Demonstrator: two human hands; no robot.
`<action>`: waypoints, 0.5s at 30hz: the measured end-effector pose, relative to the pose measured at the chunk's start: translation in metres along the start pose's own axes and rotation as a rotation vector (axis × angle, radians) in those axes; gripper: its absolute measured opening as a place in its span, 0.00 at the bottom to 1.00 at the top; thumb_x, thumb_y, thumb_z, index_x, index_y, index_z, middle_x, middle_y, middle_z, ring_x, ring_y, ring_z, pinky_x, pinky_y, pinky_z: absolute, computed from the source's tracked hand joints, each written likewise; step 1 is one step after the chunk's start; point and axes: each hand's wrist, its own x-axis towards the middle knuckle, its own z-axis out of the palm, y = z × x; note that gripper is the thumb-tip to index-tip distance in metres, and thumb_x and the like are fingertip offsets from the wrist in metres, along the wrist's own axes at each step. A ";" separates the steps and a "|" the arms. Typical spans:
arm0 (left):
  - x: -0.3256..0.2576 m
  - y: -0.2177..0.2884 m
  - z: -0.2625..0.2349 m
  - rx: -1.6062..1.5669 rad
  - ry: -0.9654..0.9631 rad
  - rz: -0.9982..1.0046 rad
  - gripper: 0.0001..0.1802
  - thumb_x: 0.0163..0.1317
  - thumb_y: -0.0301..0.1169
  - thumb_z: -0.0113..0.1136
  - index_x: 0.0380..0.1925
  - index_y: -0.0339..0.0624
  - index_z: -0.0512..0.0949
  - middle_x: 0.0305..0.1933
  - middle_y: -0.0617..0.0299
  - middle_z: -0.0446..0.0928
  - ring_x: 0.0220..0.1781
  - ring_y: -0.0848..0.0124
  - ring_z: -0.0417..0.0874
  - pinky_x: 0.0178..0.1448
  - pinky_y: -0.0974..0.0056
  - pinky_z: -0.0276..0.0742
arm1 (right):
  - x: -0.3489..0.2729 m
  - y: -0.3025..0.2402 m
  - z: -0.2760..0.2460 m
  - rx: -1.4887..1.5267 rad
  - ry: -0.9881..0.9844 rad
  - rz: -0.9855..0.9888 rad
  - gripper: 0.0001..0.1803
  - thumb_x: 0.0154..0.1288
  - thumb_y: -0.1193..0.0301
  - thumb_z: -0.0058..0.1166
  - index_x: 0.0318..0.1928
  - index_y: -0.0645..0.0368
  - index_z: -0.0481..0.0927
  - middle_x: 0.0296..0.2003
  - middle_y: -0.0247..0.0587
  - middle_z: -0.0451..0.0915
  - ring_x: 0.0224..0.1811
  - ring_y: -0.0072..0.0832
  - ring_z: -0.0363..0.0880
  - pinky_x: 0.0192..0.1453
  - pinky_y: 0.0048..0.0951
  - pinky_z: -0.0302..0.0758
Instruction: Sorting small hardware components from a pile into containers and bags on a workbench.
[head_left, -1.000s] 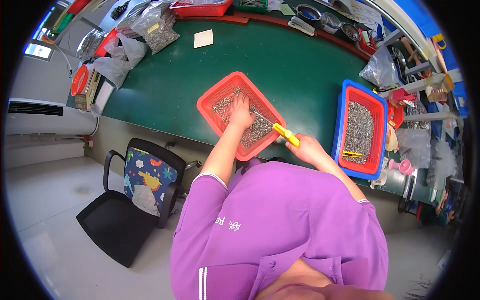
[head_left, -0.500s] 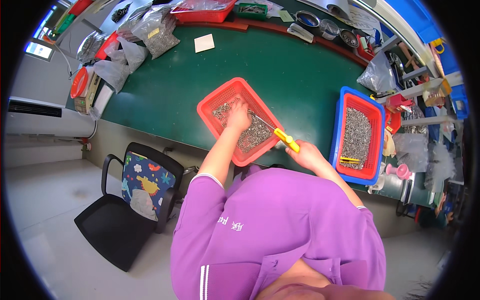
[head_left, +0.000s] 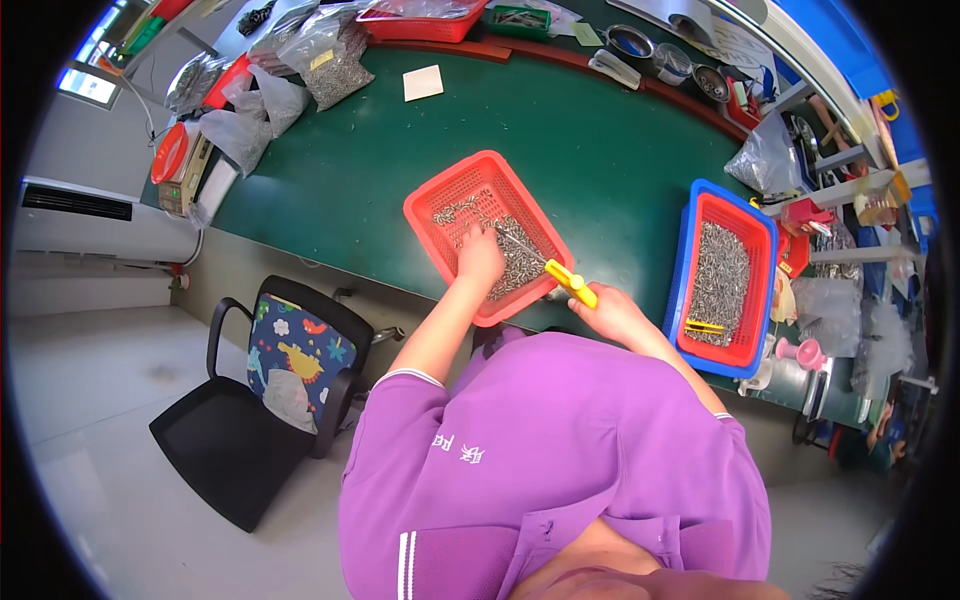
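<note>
A red plastic basket (head_left: 540, 215) on the green table holds many small shiny metal parts (head_left: 520, 262), too small to name. My left hand (head_left: 480, 258) reaches into it, fingers bent and drawn together with their tips among the parts; what they hold, if anything, is hidden. My right hand (head_left: 612, 312) is closed around the yellow handle of a tool (head_left: 570, 282) with a long thin metal shaft. The shaft slants over the basket's right wall, and its tip is near my left fingers, down at the parts.
Right of me, another red basket inside a blue one (head_left: 683, 270) holds more metal parts and a yellow object (head_left: 705, 327). A white square (head_left: 423, 83) lies toward the far edge. Filled plastic bags (head_left: 335, 65) stand far left, and a black chair (head_left: 235, 440) is at lower left.
My left hand has drawn back toward me inside the basket, its fingers more bent. More parts show at the basket's far end. The right hand still holds the tool; the view has shifted slightly.
</note>
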 end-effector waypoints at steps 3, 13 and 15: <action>0.006 -0.007 -0.004 0.240 0.254 -0.043 0.22 0.57 0.29 0.48 0.52 0.33 0.69 0.58 0.43 0.65 0.63 0.44 0.63 0.65 0.47 0.61 | 0.000 -0.004 -0.004 0.002 -0.013 0.022 0.24 0.60 0.51 0.50 0.40 0.61 0.76 0.34 0.55 0.79 0.42 0.50 0.77 0.47 0.44 0.73; 0.018 -0.008 0.001 0.083 0.058 -0.011 0.17 0.57 0.30 0.49 0.45 0.33 0.72 0.51 0.46 0.68 0.53 0.50 0.70 0.60 0.51 0.69 | 0.001 0.003 -0.001 -0.001 0.000 0.011 0.24 0.60 0.51 0.50 0.40 0.62 0.76 0.34 0.55 0.79 0.42 0.51 0.77 0.47 0.45 0.73; 0.017 -0.010 -0.008 0.318 0.169 -0.104 0.21 0.57 0.31 0.48 0.50 0.31 0.70 0.55 0.44 0.67 0.59 0.48 0.67 0.61 0.52 0.68 | 0.000 -0.002 -0.005 -0.006 -0.016 0.032 0.24 0.60 0.51 0.50 0.40 0.62 0.76 0.34 0.56 0.79 0.42 0.51 0.77 0.47 0.45 0.73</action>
